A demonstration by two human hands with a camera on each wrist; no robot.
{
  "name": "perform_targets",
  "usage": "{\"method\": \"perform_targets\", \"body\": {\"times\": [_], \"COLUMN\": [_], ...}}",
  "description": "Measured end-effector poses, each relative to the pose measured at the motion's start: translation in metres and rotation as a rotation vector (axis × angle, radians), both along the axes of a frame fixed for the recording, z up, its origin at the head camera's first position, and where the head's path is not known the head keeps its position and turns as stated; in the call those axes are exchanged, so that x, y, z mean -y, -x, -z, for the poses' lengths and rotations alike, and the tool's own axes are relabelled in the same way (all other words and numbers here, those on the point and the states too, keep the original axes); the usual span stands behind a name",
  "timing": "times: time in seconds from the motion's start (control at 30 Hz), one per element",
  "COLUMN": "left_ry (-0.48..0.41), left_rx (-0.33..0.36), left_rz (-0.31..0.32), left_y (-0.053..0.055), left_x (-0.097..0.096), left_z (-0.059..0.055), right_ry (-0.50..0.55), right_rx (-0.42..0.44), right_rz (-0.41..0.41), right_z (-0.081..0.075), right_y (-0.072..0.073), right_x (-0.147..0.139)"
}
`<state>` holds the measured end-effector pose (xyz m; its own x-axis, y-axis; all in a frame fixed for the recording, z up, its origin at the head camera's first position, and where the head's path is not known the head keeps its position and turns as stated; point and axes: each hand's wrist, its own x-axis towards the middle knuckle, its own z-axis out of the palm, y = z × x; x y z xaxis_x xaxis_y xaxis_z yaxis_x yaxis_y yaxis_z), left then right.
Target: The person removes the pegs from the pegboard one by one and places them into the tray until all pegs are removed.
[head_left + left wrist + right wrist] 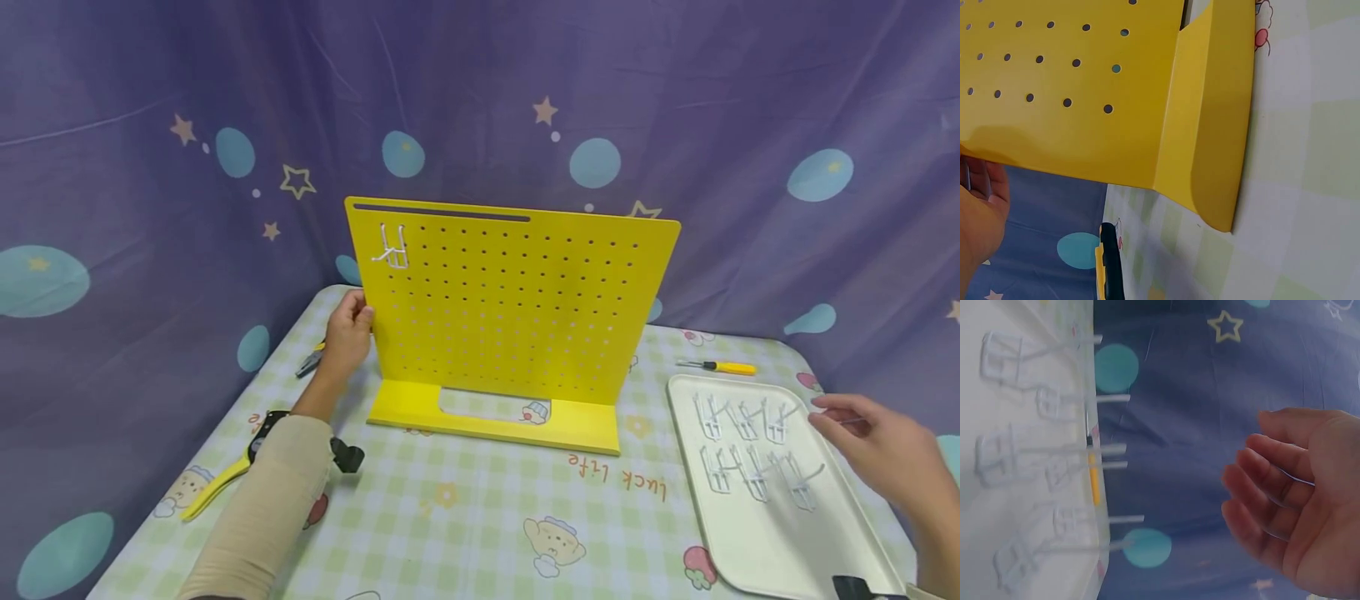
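A yellow pegboard (517, 333) stands upright on its bent foot on the table, with one white wire hook (395, 250) hung near its upper left corner. My left hand (348, 335) grips the board's left edge, fingers partly hidden behind it; in the left wrist view the hand (984, 215) is at that edge. At the right, a white tray (780, 546) bears several white wire hooks (756, 475) in two rows. My right hand (888, 442) hovers by the tray's right side, fingers loosely bent; in the right wrist view the hand (1310, 494) holds nothing.
Beyond the tray lies a screwdriver (731, 367) with a yellow handle. Pliers (311, 362) lie left of the board. A yellow-handled tool with a black head (217, 490) is partly covered by my left forearm. A purple curtain (480, 100) hangs behind the table.
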<state>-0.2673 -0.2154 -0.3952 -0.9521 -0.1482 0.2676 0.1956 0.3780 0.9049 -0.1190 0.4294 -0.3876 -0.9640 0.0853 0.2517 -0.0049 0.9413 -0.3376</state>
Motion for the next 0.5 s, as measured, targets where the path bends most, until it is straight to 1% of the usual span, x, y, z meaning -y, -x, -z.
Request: {"method": "perform_targets", "body": {"times": [0.13, 0.23, 0.27, 0.4, 0.5], "left_ry": [-0.008, -0.004, -0.001, 0.005, 0.005], "left_rx": [-0.012, -0.019, -0.023, -0.04, -0.05], "left_rz": [-0.013, -0.032, -0.033, -0.035, -0.03], "left_y": [0.009, 0.018, 0.019, 0.02, 0.02], "left_x": [0.004, 0.007, 0.008, 0.01, 0.009], "left_z": [0.012, 0.023, 0.025, 0.027, 0.027], "right_ry": [-0.008, -0.003, 0.002, 0.04, 0.085], "right_rx": [-0.058, -0.08, -0.083, -0.098, -0.121], "right_rz": [-0.047, -0.085, -0.096, -0.131, -0.161], "right_z": [-0.007, -0.015, -0.017, -0.027, -0.031], "right_y": [0.011, 0.019, 0.021, 0.029, 0.033], "right_x": [0.019, 0.032, 0.036, 0.054, 0.068]}}
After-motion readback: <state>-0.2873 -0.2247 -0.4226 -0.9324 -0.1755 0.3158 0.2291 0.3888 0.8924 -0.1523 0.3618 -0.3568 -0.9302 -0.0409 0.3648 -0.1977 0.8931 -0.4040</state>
